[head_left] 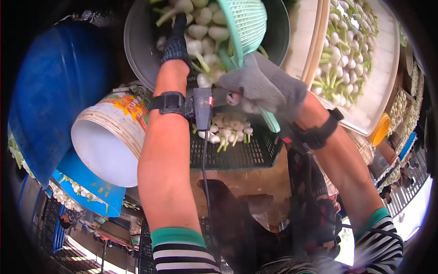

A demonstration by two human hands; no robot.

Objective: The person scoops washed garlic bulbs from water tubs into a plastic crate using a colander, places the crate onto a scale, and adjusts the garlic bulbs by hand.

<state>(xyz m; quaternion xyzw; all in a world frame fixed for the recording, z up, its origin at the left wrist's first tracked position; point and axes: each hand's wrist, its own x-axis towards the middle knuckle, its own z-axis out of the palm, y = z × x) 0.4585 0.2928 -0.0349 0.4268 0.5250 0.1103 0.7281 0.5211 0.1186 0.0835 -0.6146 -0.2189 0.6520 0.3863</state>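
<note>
My right hand (264,84), in a grey glove, is closed around the handle of a light green plastic strainer (248,25). The handle's end sticks out below the fist, and the strainer is tilted over a dark grey basin (139,43). Many white bulbs with short green stems (205,34), like onions or garlic, lie in the basin beside the strainer. Among them reaches my left hand (177,43), in a dark glove; its fingers are mostly hidden, so their grip does not show.
Below the basin stands a dark green crate (237,157) holding more bulbs. A white bucket (107,150) lies tipped at left, beside a large blue tub (54,91). Trimmed bulbs cover a white tray (383,68) at right. A cable (205,173) hangs from my left wrist.
</note>
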